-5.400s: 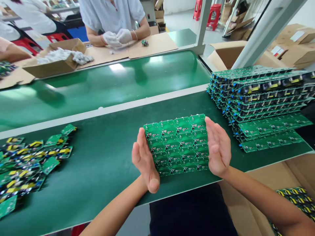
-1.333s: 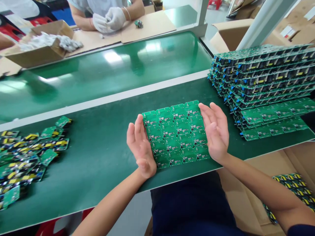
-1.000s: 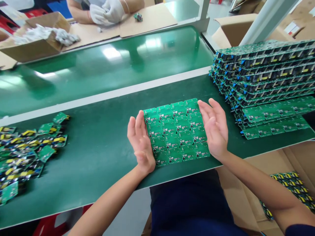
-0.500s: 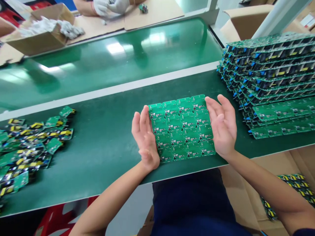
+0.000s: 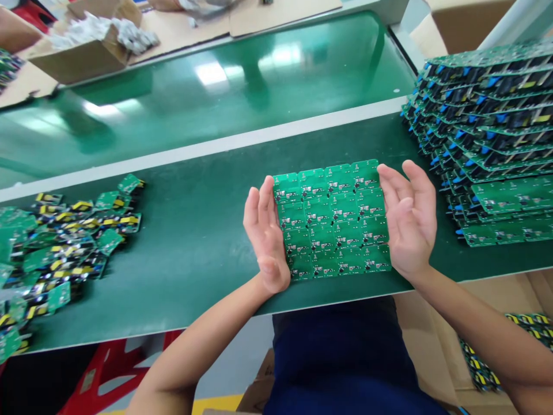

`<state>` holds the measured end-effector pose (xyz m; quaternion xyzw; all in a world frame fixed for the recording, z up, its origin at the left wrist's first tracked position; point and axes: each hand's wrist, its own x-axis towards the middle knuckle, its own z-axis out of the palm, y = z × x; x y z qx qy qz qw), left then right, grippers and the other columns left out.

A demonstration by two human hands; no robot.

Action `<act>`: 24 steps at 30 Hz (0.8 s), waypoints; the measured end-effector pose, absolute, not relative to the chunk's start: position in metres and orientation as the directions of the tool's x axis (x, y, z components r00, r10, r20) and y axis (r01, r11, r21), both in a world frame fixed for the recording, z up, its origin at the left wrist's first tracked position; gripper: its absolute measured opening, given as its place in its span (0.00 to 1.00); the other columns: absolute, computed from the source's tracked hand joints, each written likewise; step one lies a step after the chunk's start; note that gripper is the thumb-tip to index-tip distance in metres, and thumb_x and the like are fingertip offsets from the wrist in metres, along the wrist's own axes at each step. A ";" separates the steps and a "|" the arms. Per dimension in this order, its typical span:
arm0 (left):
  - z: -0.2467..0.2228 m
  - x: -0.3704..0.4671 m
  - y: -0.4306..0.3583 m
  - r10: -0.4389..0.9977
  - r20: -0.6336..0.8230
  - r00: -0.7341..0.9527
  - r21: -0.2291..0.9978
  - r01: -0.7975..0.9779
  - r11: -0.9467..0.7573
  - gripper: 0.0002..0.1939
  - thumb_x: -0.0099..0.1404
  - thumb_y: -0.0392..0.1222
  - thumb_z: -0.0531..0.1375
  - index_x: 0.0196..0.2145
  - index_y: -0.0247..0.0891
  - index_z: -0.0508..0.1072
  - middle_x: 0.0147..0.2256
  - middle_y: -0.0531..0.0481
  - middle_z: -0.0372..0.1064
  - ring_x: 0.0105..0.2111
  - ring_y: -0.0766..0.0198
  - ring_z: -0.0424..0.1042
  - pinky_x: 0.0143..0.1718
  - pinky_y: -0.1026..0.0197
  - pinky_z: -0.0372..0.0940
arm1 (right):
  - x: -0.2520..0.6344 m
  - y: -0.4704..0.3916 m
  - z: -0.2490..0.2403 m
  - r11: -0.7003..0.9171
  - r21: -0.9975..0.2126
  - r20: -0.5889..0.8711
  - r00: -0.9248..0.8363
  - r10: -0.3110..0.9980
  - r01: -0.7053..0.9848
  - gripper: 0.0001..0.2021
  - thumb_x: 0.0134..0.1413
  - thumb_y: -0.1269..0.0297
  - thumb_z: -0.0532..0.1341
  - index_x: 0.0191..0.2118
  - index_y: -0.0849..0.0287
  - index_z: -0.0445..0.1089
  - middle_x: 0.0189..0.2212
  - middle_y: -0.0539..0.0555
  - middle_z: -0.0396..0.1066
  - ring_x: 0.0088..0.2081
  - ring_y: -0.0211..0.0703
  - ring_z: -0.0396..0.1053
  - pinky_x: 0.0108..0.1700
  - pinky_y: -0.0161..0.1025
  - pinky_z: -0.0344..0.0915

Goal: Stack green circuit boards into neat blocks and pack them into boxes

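Note:
A green circuit board panel, marked off into a grid of small boards, is held flat between my two hands over the green bench. My left hand lies along its left edge, fingers pointing up and the palm side against it. At the right edge, my right hand touches with its fingertips and the heel of the palm, the thumb raised. Whatever is under the panel is hidden, and I cannot tell whether it rests on the bench.
Right of my hands rises a tall stack of populated panels. Small separate boards with yellow parts lie heaped at left. Beyond a pale divider strip stands an open carton of white material. Below right are more boards.
The view has shifted slightly, so the bench, stack and heap appear further right. Both hands keep the same hold on the panel's sides.

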<state>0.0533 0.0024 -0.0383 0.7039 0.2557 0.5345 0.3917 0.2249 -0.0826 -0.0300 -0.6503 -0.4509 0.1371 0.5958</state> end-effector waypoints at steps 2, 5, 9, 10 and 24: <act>-0.037 0.053 0.002 0.785 0.543 0.298 0.830 -0.053 -0.555 0.37 0.63 0.72 0.35 0.64 0.55 0.46 0.66 0.53 0.52 0.69 0.54 0.47 0.69 0.43 0.48 | 0.225 -0.083 -0.030 0.105 -0.890 0.363 0.550 0.752 0.443 0.24 0.68 0.49 0.43 0.67 0.39 0.48 0.61 0.50 0.62 0.67 0.51 0.53 0.67 0.58 0.57; -0.036 0.052 0.002 0.781 0.545 0.304 0.832 -0.086 -0.547 0.36 0.63 0.71 0.37 0.64 0.55 0.48 0.66 0.54 0.53 0.69 0.54 0.47 0.69 0.43 0.47 | 0.224 -0.082 -0.029 0.089 -0.878 0.366 0.539 0.758 0.471 0.24 0.69 0.53 0.41 0.68 0.39 0.46 0.61 0.50 0.62 0.67 0.50 0.53 0.67 0.58 0.57; -0.040 0.052 0.003 0.762 0.567 0.312 0.823 -0.182 -0.538 0.32 0.66 0.68 0.39 0.63 0.57 0.50 0.65 0.56 0.54 0.69 0.55 0.46 0.69 0.45 0.46 | 0.224 -0.080 -0.029 0.098 -0.883 0.361 0.531 0.767 0.459 0.23 0.69 0.57 0.43 0.67 0.40 0.47 0.61 0.50 0.63 0.66 0.49 0.54 0.67 0.58 0.55; -0.042 0.052 0.004 0.769 0.554 0.318 0.832 -0.185 -0.523 0.31 0.67 0.67 0.40 0.64 0.57 0.50 0.66 0.56 0.53 0.69 0.56 0.46 0.69 0.46 0.46 | 0.225 -0.080 -0.030 0.105 -0.891 0.352 0.524 0.776 0.442 0.23 0.69 0.58 0.44 0.66 0.40 0.48 0.61 0.50 0.62 0.66 0.49 0.54 0.68 0.58 0.55; -0.053 0.052 0.011 0.876 0.125 0.467 0.929 0.254 -0.269 0.31 0.71 0.57 0.48 0.66 0.47 0.46 0.70 0.44 0.39 0.70 0.58 0.40 0.70 0.46 0.40 | 0.237 -0.076 -0.043 -0.026 -0.762 0.262 0.344 0.902 0.647 0.24 0.63 0.61 0.55 0.64 0.50 0.57 0.65 0.57 0.55 0.66 0.55 0.52 0.67 0.59 0.54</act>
